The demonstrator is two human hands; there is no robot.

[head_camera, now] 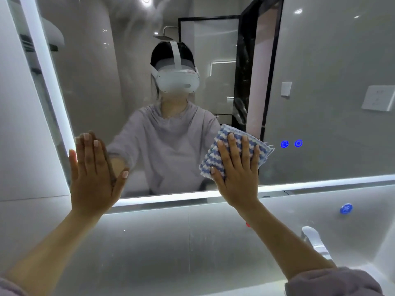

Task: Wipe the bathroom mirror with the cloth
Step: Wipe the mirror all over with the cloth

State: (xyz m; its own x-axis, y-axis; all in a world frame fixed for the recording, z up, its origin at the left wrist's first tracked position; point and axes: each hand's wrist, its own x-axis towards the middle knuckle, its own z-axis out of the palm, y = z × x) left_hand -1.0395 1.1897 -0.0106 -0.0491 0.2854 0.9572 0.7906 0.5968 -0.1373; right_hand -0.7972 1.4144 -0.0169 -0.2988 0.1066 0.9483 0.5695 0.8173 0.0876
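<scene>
The bathroom mirror (320, 60) fills the upper view, framed by a lit strip along its left and bottom edges. My right hand (237, 169) lies flat on a folded blue-and-white patterned cloth (224, 135), pressing it against the glass near the mirror's lower middle. My left hand (94, 174) rests flat against the mirror's lower left corner, fingers together and pointing up, holding nothing. The glass shows faint hazy streaks near the top. A person in a grey top and a white headset is reflected in the middle.
Two glowing blue touch buttons (291, 143) sit on the mirror right of the cloth. A white tap (314, 242) stands at the lower right below a blue round tag (346, 208). Grey tiled wall (171, 242) runs beneath the mirror.
</scene>
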